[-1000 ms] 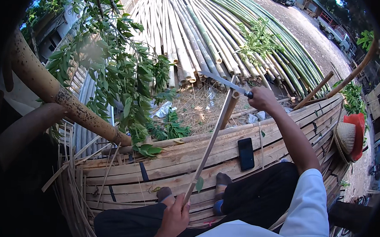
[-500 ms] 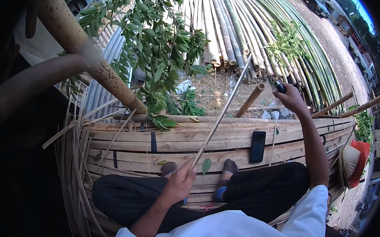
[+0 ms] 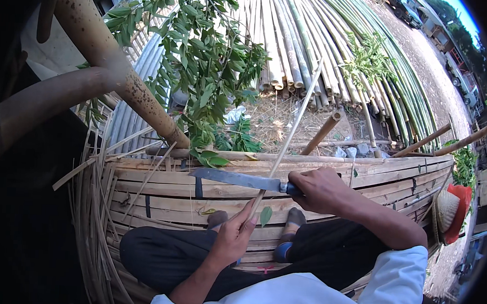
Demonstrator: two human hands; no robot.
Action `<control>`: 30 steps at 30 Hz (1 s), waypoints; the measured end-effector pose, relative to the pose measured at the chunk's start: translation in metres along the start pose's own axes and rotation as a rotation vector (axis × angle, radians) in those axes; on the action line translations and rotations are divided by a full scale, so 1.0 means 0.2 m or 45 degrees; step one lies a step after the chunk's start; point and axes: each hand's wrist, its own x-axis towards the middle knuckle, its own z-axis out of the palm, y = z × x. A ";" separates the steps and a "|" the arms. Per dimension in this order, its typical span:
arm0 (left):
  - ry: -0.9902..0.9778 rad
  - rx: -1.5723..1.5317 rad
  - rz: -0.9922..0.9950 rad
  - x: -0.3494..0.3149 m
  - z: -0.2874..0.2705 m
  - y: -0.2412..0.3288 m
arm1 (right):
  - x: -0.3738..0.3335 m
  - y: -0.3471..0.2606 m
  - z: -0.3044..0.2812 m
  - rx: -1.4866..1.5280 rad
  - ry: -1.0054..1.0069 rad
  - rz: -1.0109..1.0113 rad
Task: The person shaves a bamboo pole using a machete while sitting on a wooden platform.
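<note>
My left hand (image 3: 233, 236) is closed round the lower end of a long, thin bamboo strip (image 3: 290, 138), which slants up and away to the right. My right hand (image 3: 320, 192) grips the dark handle of a long-bladed knife (image 3: 234, 178). Its blade points left and lies across the strip, a little above my left fingers. Whether the edge bites into the strip cannot be made out. A green leaf (image 3: 265, 216) is beside the strip, just right of my left hand. Under both hands stretches a slatted bamboo platform (image 3: 172, 177).
Cut bamboo poles (image 3: 308, 40) lie stacked beyond the platform. Leafy branches (image 3: 203, 69) hang at the left by a thick bamboo post (image 3: 104, 42). Split strips (image 3: 96, 221) bunch at the left edge. A short pole (image 3: 321, 133) sticks up ahead; a red-and-straw hat (image 3: 451, 212) is at the right.
My right hand has swung the knife in from the far right, bringing the blade across the bamboo strip. My right hand and forearm now cover the dark phone. My left hand keeps its hold.
</note>
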 end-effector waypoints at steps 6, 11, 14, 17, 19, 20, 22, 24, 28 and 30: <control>0.064 0.021 0.104 0.00 0.00 -0.01 | 0.07 0.01 0.02 -0.063 -0.057 0.073; 0.093 0.117 0.177 -0.02 -0.01 0.01 | 0.09 0.14 0.07 -0.140 0.158 0.103; 0.060 0.108 -0.016 -0.02 -0.02 0.02 | 0.11 0.24 0.05 -0.148 0.294 0.256; 0.084 0.177 0.029 -0.01 -0.02 0.00 | 0.10 0.17 0.06 -0.173 0.281 0.200; 0.077 0.193 0.026 -0.02 -0.03 0.03 | 0.09 0.10 0.08 -0.134 0.277 0.030; 0.075 0.188 0.032 -0.02 -0.02 0.04 | 0.08 0.06 0.09 -0.128 0.213 0.003; 0.043 0.191 0.060 -0.01 -0.01 0.08 | 0.08 0.08 0.09 -0.111 0.185 -0.047; 0.090 0.211 0.066 -0.02 -0.04 0.04 | 0.13 0.18 0.05 -0.141 0.220 0.121; 0.059 0.264 0.037 -0.02 -0.01 0.02 | 0.12 0.46 0.04 -0.231 0.317 0.366; 0.069 0.211 0.034 -0.02 -0.02 0.00 | 0.12 0.37 0.06 -0.170 0.299 0.332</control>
